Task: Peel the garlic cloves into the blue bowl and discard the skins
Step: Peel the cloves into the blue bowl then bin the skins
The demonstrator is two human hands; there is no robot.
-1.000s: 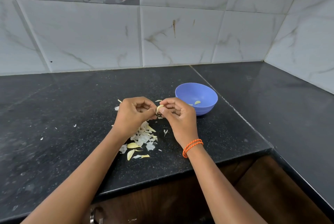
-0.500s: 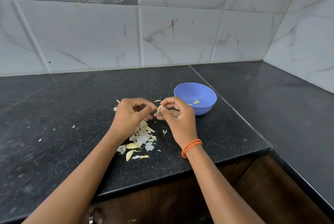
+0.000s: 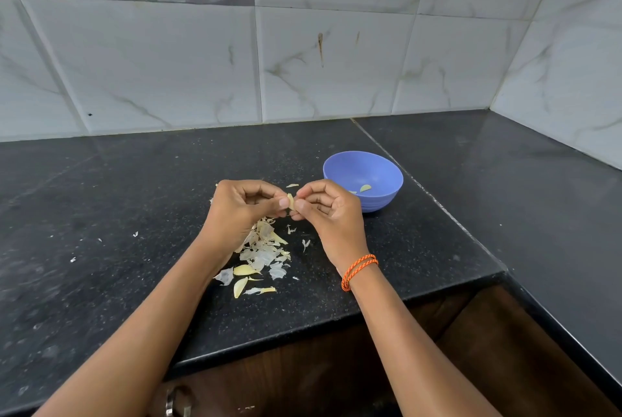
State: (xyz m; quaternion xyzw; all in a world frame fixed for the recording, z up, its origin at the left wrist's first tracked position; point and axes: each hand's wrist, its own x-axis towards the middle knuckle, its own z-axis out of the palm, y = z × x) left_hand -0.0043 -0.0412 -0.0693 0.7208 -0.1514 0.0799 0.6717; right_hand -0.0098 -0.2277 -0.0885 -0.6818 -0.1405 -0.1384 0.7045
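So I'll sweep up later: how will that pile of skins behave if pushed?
The pile of skins looks thin, translucent and curled, so probably very light and floppy. Loose flakes already lie scattered over the countertop, so a push likely scatters rather than slides them; some may cling.

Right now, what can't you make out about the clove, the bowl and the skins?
- Garlic clove, head view: mostly covered by fingers of both hands; how much skin remains is unclear.
- Blue bowl: right hand hides its near left part; clove count uncertain.
- Skin pile: left hand and forearm cover its left part.
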